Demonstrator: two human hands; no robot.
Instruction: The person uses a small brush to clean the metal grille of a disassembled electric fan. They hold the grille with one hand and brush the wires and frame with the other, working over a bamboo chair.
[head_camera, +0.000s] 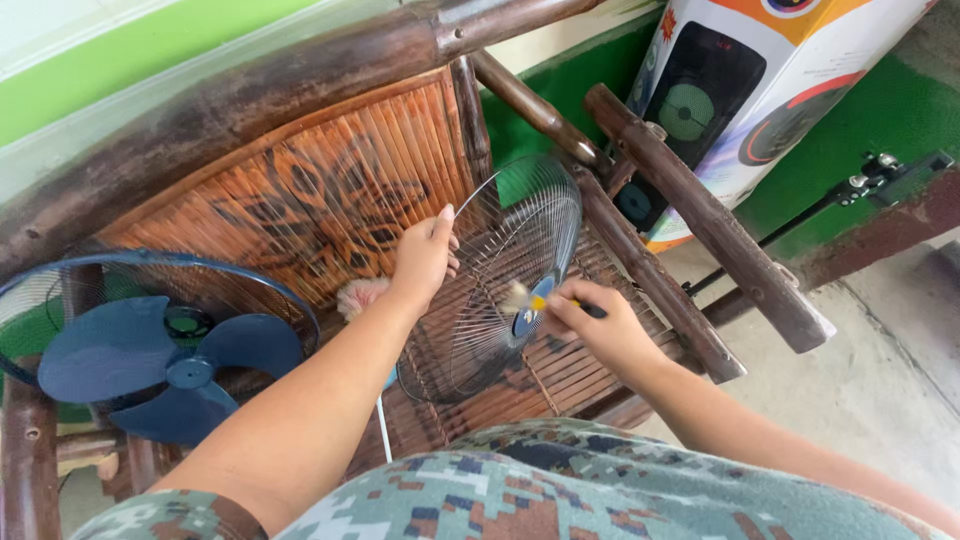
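Note:
My left hand (425, 258) grips the rim of a round wire fan guard (500, 250) and holds it upright on the bamboo bench seat (560, 375). My right hand (595, 325) holds a small brush (535, 302) with pale bristles and a yellow and dark handle. The bristles touch the guard near its blue centre disc. A pinkish fluffy thing (358, 296) shows just behind my left wrist.
A blue fan (160, 350) with its blades bare and the rear guard on stands at the left of the bench. The bench has a woven bamboo back (300, 190) and dark wooden armrests (700, 220). A large speaker box (740, 90) leans against the green wall.

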